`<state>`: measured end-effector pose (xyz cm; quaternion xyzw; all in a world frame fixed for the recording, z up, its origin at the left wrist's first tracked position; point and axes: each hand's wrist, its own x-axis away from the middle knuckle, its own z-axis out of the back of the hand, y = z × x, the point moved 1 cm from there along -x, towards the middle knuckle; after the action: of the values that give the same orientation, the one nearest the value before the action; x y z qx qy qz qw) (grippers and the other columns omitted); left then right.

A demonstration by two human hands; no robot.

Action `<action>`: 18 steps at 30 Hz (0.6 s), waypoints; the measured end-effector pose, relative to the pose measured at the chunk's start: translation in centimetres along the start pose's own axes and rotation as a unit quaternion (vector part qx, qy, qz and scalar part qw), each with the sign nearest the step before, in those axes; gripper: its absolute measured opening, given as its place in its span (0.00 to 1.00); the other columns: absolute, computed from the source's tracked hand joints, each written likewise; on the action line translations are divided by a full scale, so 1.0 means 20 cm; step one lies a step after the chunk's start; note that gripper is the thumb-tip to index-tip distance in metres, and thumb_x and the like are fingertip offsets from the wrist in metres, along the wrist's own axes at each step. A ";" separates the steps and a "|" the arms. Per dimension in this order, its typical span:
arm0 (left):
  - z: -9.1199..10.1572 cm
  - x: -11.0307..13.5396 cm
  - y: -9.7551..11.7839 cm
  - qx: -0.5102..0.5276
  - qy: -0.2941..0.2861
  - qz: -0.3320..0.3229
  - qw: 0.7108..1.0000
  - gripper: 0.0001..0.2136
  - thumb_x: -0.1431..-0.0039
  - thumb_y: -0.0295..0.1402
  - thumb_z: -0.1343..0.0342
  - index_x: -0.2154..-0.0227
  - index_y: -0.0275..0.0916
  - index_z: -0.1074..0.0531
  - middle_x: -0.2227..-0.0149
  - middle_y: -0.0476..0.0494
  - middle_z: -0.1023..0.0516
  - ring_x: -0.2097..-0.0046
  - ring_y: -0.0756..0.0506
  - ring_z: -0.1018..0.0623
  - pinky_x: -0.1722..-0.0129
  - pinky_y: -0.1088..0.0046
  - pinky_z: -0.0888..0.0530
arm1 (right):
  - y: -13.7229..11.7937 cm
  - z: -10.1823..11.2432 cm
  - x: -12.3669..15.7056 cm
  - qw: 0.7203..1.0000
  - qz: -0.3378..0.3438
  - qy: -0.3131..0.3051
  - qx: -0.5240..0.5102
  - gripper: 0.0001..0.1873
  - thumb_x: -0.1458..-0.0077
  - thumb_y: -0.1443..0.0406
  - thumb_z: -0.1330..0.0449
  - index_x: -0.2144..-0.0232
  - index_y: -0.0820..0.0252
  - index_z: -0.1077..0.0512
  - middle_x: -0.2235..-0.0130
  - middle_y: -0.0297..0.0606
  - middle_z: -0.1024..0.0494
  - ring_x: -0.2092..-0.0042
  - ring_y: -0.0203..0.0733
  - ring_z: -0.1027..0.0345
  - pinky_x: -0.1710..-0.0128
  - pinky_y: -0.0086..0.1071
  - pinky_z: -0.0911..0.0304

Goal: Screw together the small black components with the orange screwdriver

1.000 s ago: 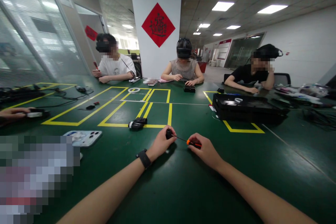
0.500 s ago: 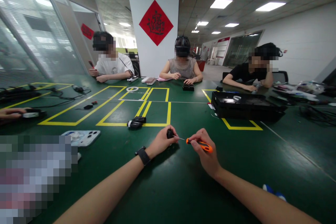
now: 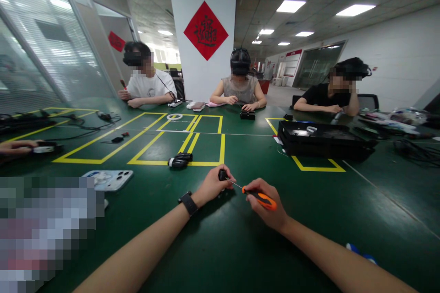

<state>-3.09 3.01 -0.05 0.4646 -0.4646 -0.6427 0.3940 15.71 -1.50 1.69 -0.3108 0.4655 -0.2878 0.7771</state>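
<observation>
My left hand (image 3: 213,186), with a black watch on its wrist, is closed round a small black part (image 3: 222,175) and rests on the green table (image 3: 240,247). My right hand (image 3: 266,203) grips an orange-and-black screwdriver (image 3: 258,197). Its thin shaft points up and left, and the tip meets the black part in my left hand. The two hands are close together just in front of me.
A small black device (image 3: 179,160) lies on the yellow tape lines ahead. A phone case (image 3: 108,179) sits at the left, a black tray (image 3: 323,139) at the right. Three people sit across the table; another hand (image 3: 17,147) is at the far left. Cables lie at both sides.
My right hand has turned and dropped a little, so the orange handle now slants down to the right. The left hand has stayed in place with the black part.
</observation>
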 end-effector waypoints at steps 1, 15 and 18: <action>0.00 0.00 0.00 0.004 0.001 0.001 1.000 0.10 0.55 0.27 0.42 0.72 0.36 0.39 0.72 0.49 0.26 0.75 0.51 0.26 0.73 0.76 0.29 | 0.00 0.00 0.00 1.000 0.017 -0.003 0.006 0.07 0.50 0.69 0.46 0.66 0.59 0.33 0.70 0.35 0.32 0.71 0.35 0.38 0.71 0.30 0.41; 0.01 0.00 0.01 0.021 -0.003 -0.001 1.000 0.10 0.55 0.25 0.42 0.71 0.36 0.38 0.72 0.48 0.26 0.73 0.51 0.25 0.71 0.75 0.29 | -0.01 0.01 -0.02 0.999 0.050 0.000 0.005 0.06 0.50 0.70 0.47 0.68 0.60 0.31 0.69 0.36 0.34 0.68 0.38 0.39 0.67 0.33 0.42; 0.00 0.00 0.01 0.028 -0.002 -0.001 1.000 0.10 0.55 0.26 0.42 0.71 0.36 0.38 0.72 0.48 0.26 0.73 0.51 0.25 0.71 0.75 0.29 | -0.01 0.02 -0.01 0.999 0.050 0.000 0.005 0.06 0.50 0.70 0.47 0.68 0.60 0.31 0.69 0.36 0.34 0.68 0.38 0.39 0.67 0.33 0.42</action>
<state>-3.16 3.00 0.17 0.4742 -0.4830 -0.6309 0.3793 15.85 -1.38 2.14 -0.2836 0.4791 -0.2507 0.7919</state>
